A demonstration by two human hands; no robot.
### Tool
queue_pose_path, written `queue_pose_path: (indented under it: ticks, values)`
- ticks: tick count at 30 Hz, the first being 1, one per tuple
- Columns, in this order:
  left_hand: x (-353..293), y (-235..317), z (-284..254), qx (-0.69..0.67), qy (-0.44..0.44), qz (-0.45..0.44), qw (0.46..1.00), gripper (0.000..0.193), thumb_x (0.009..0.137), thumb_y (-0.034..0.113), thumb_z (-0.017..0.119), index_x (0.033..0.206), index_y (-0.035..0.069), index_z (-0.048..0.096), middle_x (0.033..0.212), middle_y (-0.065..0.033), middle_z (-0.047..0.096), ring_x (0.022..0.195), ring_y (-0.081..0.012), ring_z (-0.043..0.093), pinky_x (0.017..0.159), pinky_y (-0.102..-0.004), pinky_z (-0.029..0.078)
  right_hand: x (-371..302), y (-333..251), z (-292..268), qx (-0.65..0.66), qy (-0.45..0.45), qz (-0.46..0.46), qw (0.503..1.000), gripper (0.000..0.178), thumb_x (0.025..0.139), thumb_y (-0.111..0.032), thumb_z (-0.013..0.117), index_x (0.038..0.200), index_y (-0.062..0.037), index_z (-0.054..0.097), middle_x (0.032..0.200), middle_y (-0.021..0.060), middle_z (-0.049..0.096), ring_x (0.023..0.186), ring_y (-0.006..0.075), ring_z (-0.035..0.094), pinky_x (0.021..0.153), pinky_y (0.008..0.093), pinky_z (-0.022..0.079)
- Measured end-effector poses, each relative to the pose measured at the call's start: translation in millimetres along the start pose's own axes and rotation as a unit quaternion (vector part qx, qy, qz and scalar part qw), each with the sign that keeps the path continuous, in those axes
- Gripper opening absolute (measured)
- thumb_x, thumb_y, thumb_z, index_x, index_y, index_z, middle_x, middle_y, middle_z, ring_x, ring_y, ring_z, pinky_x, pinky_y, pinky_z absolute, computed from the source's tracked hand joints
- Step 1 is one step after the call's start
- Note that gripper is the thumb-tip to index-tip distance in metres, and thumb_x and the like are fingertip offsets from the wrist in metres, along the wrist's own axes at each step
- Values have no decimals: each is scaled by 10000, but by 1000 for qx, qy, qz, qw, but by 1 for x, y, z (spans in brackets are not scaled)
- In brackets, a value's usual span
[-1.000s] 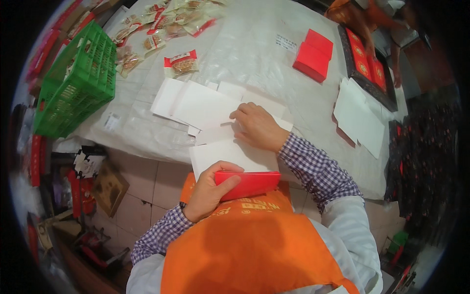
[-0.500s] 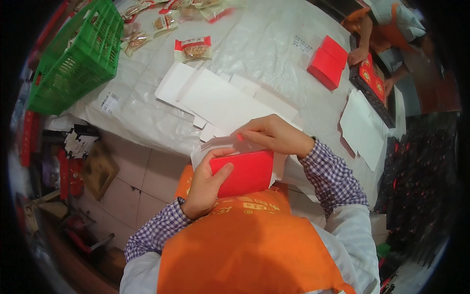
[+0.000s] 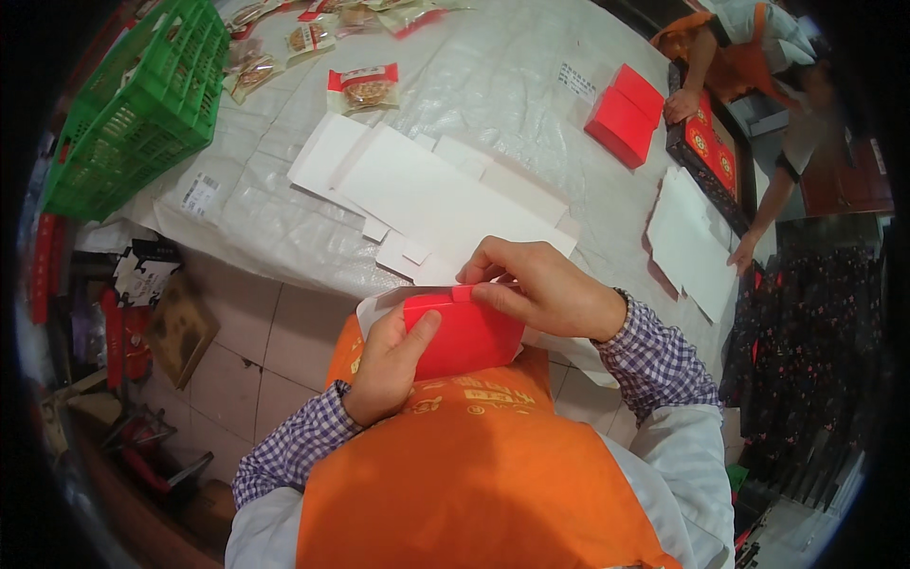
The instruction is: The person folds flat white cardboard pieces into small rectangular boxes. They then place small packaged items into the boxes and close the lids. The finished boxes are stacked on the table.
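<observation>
Left hand clamps the red carton, right hand pinches its tab, now lower and closer in than a moment ago, so folding seems further along.

Most of the left grip is concealed behind the red box beyond its thumb. The green crate and rearmost wrapped pastries are cut off by the upper edge; the dark patterned material is blurred.
</observation>
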State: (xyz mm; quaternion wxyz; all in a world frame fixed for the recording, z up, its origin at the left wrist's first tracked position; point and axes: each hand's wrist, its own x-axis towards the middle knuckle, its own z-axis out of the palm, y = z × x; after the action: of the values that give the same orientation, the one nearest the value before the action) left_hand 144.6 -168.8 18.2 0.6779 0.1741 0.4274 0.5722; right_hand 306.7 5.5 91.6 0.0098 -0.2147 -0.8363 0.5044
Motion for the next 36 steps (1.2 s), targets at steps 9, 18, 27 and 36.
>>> queue_pose_path:
  ticks: [9,18,27,36]
  values:
    - [-3,0,1,-27,0,18,999,342,1104,198,462,1318,-54,553,1247,-109,657,1111,-139,624,965,-304,512,1,1,7,-19,27,18,999,134,984,-107,625,1051,7,601,1012,131,699,936,245,696,838,335,563]
    - [-5,1,0,-17,4,17,1000,360,1115,228,438,1306,-46,574,1233,-98,664,1106,-127,619,964,-294,502,1,1,9,-43,33,-3,999,139,967,-105,643,1023,17,605,996,144,699,928,251,690,816,331,559]
    - [-5,2,0,15,2,26,1000,363,1119,230,428,1307,-42,576,1220,-87,667,1097,-114,611,955,-285,496,1,4,9,-6,43,12,999,149,971,-92,629,1059,26,612,974,129,694,909,212,687,821,321,575]
    - [-4,1,2,6,7,13,1000,360,1120,237,424,1284,-39,587,1206,-80,672,1086,-111,614,941,-287,501,-3,6,12,-48,42,-10,998,107,952,-76,635,1004,18,626,1016,148,703,926,252,688,817,333,554]
